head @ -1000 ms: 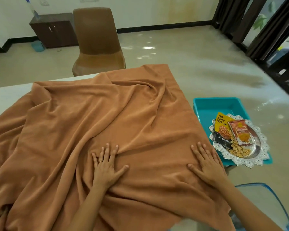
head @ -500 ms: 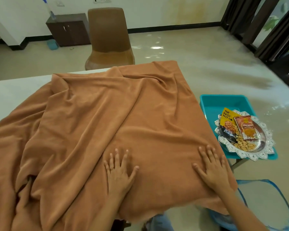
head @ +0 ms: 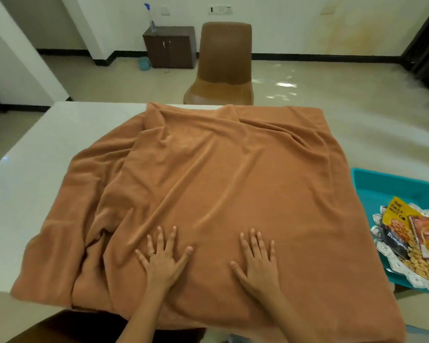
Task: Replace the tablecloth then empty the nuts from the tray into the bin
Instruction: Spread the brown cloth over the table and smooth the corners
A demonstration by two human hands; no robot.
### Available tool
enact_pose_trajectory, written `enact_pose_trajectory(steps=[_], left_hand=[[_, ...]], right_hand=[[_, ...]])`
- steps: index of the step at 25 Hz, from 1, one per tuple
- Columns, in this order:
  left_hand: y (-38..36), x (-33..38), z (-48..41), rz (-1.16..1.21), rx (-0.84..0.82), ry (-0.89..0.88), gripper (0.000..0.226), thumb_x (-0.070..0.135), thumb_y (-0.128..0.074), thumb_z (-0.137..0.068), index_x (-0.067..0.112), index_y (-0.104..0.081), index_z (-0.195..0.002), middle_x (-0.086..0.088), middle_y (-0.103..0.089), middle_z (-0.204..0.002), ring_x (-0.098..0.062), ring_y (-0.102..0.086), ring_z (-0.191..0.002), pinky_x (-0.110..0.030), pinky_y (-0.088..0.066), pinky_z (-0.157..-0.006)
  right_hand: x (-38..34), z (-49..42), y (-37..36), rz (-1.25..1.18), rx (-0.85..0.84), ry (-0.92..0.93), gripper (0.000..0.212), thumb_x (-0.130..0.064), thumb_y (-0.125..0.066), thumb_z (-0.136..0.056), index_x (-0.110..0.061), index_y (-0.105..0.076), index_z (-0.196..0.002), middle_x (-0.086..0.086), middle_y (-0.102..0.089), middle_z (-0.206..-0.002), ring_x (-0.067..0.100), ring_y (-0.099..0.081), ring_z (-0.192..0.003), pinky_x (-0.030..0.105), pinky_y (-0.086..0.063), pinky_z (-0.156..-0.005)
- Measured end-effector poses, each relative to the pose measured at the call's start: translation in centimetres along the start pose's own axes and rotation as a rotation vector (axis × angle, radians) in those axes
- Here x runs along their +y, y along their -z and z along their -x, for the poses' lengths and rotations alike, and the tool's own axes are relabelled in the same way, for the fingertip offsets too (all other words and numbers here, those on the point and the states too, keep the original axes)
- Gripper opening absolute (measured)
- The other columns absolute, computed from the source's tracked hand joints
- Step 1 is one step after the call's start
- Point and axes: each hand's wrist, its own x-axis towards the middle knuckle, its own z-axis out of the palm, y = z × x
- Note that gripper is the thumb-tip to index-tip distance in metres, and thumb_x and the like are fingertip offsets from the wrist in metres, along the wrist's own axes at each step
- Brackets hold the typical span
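Observation:
An orange-brown tablecloth lies spread over the right part of a white table, wrinkled and bunched along its left side. My left hand and my right hand both press flat on the cloth near the front edge, fingers straight and spread. To the right, a silver ornate tray carries loose nuts and two snack packets. The tray rests across a teal bin beside the table.
A brown chair stands behind the table's far edge. A dark cabinet with a spray bottle on top sits against the back wall. Dark curtains hang at the far right.
Both hands stayed flat on the cloth; my right hand moved inward from the right edge toward the left hand. The view swung left, showing more bare table, and the cloth lies smoother.

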Motion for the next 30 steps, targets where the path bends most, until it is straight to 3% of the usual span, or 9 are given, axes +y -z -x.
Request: enact_pose_trajectory(steps=[7,10,14,17,20,22,24,26,30], left_hand=[[3.1,-6.7,-0.4,0.158,0.408,0.180,0.077,0.068,-0.019,-0.089,0.021,-0.029,-0.149,-0.014,-0.014,-0.158,-0.032,-0.013,-0.144,-0.048,-0.012,-0.118],[3.0,-9.5,-0.7,0.099,0.343,0.206,0.081,0.072,-0.016,-0.086,0.022,-0.025,-0.150,-0.015,-0.019,-0.157,-0.034,-0.013,-0.143,-0.048,-0.004,-0.118],[2.5,-10.4,-1.3,0.065,0.239,0.154,0.086,0.078,-0.017,-0.080,0.030,-0.021,-0.151,-0.009,-0.016,-0.159,-0.030,-0.010,-0.146,-0.044,0.012,-0.115],[3.3,-12.0,-1.8,0.117,0.222,0.166,0.086,0.077,-0.016,-0.078,0.033,-0.017,-0.151,-0.005,-0.009,-0.160,-0.024,-0.003,-0.147,-0.036,0.021,-0.112],[5.4,-14.5,-1.7,0.258,0.217,0.112,0.084,0.075,-0.021,-0.080,0.026,-0.033,-0.147,-0.002,-0.029,-0.154,-0.021,-0.023,-0.142,-0.036,-0.007,-0.117],[8.0,-16.9,-0.9,0.415,0.321,0.054,0.071,0.069,-0.028,-0.086,0.020,-0.054,-0.129,0.000,-0.057,-0.128,-0.019,-0.052,-0.120,-0.031,-0.038,-0.102],[10.4,-20.0,-0.3,0.374,0.538,0.009,0.055,0.060,-0.034,-0.092,0.017,-0.059,-0.114,0.000,-0.062,-0.109,-0.018,-0.059,-0.099,-0.031,-0.050,-0.086],[11.5,-24.3,-0.6,0.237,0.612,0.056,0.056,0.055,-0.035,-0.092,0.014,-0.053,-0.125,-0.008,-0.055,-0.127,-0.026,-0.052,-0.117,-0.038,-0.043,-0.097],[10.8,-32.5,-0.6,0.140,0.166,0.172,0.097,0.082,-0.019,-0.074,0.027,-0.007,-0.153,-0.001,-0.002,-0.161,-0.024,0.003,-0.148,-0.044,0.003,-0.117]], right_hand=[[0.1,0.7,0.3,-0.089,0.090,-0.048,0.086,-0.072,-0.015,-0.087,-0.012,-0.030,-0.147,0.016,-0.029,-0.153,0.019,0.003,-0.148,0.048,-0.005,-0.116],[-6.8,-2.4,-0.2,-0.116,0.057,0.182,0.080,-0.058,-0.031,-0.091,-0.003,-0.024,-0.148,0.021,-0.020,-0.155,0.023,0.004,-0.148,0.044,-0.007,-0.116],[-19.1,-6.0,-1.5,-0.233,-0.085,0.452,0.077,-0.054,-0.036,-0.091,-0.017,-0.008,-0.153,0.005,0.002,-0.159,0.017,0.009,-0.147,0.039,0.004,-0.117],[-21.4,-6.5,-3.2,-0.116,-0.088,0.466,0.072,-0.059,-0.036,-0.091,-0.023,-0.022,-0.151,0.003,-0.014,-0.159,0.019,-0.010,-0.147,0.042,-0.002,-0.116],[-19.5,-6.4,-3.4,-0.053,-0.025,0.376,0.069,-0.061,-0.036,-0.088,-0.030,-0.029,-0.149,0.000,-0.023,-0.157,0.016,-0.015,-0.146,0.043,-0.005,-0.117],[-20.3,-6.1,-2.8,-0.072,0.007,0.234,0.071,-0.059,-0.026,-0.086,-0.026,-0.029,-0.149,0.003,-0.022,-0.158,0.019,-0.012,-0.147,0.044,-0.004,-0.119],[-24.3,-5.8,-2.3,-0.151,0.027,0.135,0.075,-0.052,-0.020,-0.087,-0.012,-0.025,-0.150,0.010,-0.016,-0.159,0.023,-0.004,-0.148,0.044,-0.002,-0.120],[-30.7,-5.2,-2.2,-0.261,0.036,0.198,0.070,-0.045,-0.026,-0.093,-0.009,-0.015,-0.152,0.009,-0.004,-0.160,0.018,0.005,-0.148,0.037,0.005,-0.120],[-40.6,-3.6,-5.6,-0.257,-0.052,0.360,0.078,-0.061,-0.024,-0.092,-0.019,0.003,-0.153,-0.003,0.008,-0.160,0.009,0.014,-0.146,0.035,0.011,-0.118]])
